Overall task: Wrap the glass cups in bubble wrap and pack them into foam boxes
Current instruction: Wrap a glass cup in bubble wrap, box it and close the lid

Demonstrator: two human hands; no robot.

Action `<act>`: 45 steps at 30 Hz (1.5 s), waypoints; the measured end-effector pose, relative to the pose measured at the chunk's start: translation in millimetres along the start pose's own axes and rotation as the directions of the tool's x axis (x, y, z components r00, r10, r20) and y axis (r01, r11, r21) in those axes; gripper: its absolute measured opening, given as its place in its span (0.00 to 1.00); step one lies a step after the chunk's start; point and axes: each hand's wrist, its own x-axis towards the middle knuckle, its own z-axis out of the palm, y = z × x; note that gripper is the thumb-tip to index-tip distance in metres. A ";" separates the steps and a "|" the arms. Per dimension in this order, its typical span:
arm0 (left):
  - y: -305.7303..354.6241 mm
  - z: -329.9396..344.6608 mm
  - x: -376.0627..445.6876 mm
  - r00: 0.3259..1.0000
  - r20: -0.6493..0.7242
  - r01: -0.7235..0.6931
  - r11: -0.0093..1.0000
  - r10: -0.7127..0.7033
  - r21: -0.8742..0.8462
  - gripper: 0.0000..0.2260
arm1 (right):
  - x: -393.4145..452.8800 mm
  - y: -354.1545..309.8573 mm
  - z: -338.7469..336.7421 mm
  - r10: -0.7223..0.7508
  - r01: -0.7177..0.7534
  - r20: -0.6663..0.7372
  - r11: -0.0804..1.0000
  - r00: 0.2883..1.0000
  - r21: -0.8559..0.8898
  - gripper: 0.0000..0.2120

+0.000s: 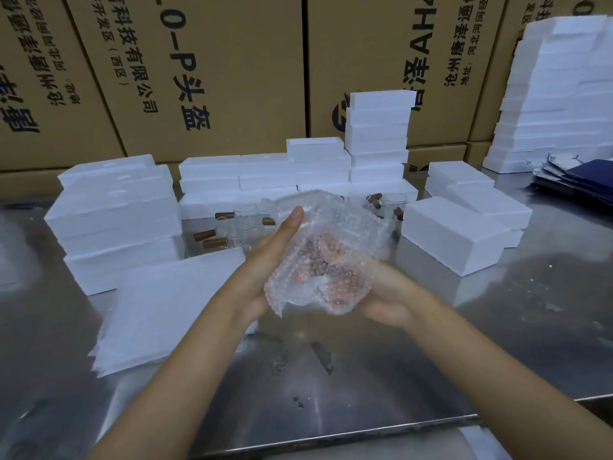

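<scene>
Head view showed both hands raised above a metal table [331, 376], working one bundle of bubble wrap [326, 247]. The left hand [265, 260] lay against the bundle's left side with its fingers extended and flat, pressing the wrap; nothing was curled round it. The right hand [384, 293] supported the bundle from below and to the right; its fingers were hidden beneath the wrap, so the form of its grasp could not be determined. A reddish-brown shape showed through the bubbles near the bundle's lower middle; whether this was a cup handle could not be confirmed.

Unwrapped glass cups [245, 224] with brown handles stood on the table behind the bundle, with further cups [381, 202] to the right. A stack of bubble-wrap sheets [166, 307] lay flat at the left. White foam boxes [454, 237] stood to the right, with additional foam boxes [116, 220] stacked at the left and rear. Printed cardboard cartons [205, 68] formed the background.
</scene>
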 end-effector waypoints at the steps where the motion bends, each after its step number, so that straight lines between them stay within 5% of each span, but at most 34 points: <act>1: -0.8 1.2 -0.5 1.000 0.000 0.005 1.000 -0.005 -0.006 0.27 | 1.8 2.0 0.1 0.008 -0.008 0.008 1.000 1.000 0.016 0.19; 6: 3.4 -2.6 -2.0 0.993 -0.118 0.017 0.999 -0.011 0.049 0.33 | -1.1 4.1 -1.5 -0.001 -0.007 0.064 0.992 0.998 0.123 0.18; 11: 6.9 -13.1 -4.4 0.981 -0.187 -0.046 0.997 0.056 0.054 0.42 | -4.0 1.0 -6.4 0.001 -0.001 -0.085 1.000 0.996 0.009 0.21; 15: 3.8 -9.6 -4.2 0.990 -0.128 -0.053 0.998 0.059 0.044 0.37 | 0.2 2.3 1.2 -0.020 0.021 -0.179 1.000 0.984 0.004 0.08; 19: 4.0 -6.2 -2.7 0.981 -0.184 -0.049 0.997 0.059 0.059 0.33 | 3.4 1.6 3.2 -0.038 0.021 -0.188 0.996 0.981 -0.090 0.10; 23: 2.5 -9.9 0.8 0.970 -0.233 -0.056 0.997 0.065 0.043 0.26 | -1.8 -12.9 3.7 -0.036 0.025 -0.050 0.978 0.998 -0.207 0.12; 25: 3.1 -12.3 3.1 0.955 -0.288 -0.088 0.995 0.072 -0.044 0.27 | -2.1 -16.3 0.0 -0.042 -0.013 -0.159 0.945 0.986 -0.325 0.12; 27: 5.3 -16.3 4.7 0.935 -0.343 -0.137 0.985 0.092 -0.108 0.25 | 1.1 -17.3 -2.8 -0.158 0.054 -0.387 0.963 0.908 -0.265 0.10; 31: 8.9 -28.4 5.3 0.912 -0.402 -0.186 0.955 0.081 -0.230 0.21 | -7.0 -12.9 -17.1 -0.323 0.252 -0.730 0.945 0.602 -0.210 0.15; 32: 9.1 -30.0 5.1 0.912 -0.401 -0.193 0.950 0.082 -0.244 0.21 | -10.8 -8.6 -18.6 -0.291 0.208 -0.719 0.957 0.632 -0.204 0.16; 35: 6.3 -26.7 5.3 0.925 -0.365 -0.209 0.941 0.103 -0.265 0.18 | -18.0 8.0 -11.3 -0.035 -0.013 -0.404 0.993 0.914 -0.115 0.25; 37: 0.3 -20.6 7.8 0.932 -0.352 -0.188 0.943 0.084 -0.273 0.17 | -16.2 14.1 -3.7 0.083 -0.107 -0.250 0.991 0.965 -0.084 0.30; 39: -7.7 -16.8 8.7 0.946 -0.319 -0.153 0.949 0.059 -0.276 0.16 | -8.4 14.1 -1.1 0.032 -0.065 -0.275 0.992 0.961 -0.112 0.22; 42: -18.5 -20.3 4.8 0.971 -0.230 -0.128 0.957 0.068 -0.260 0.21 | -2.0 -0.3 -7.1 -0.106 0.055 -0.493 0.992 0.864 -0.118 0.12; 45: -33.7 -26.0 0.1 0.970 -0.233 -0.075 0.997 0.072 -0.003 0.25 | -2.4 -11.6 -15.3 -0.169 0.055 -0.573 0.976 0.802 -0.212 0.09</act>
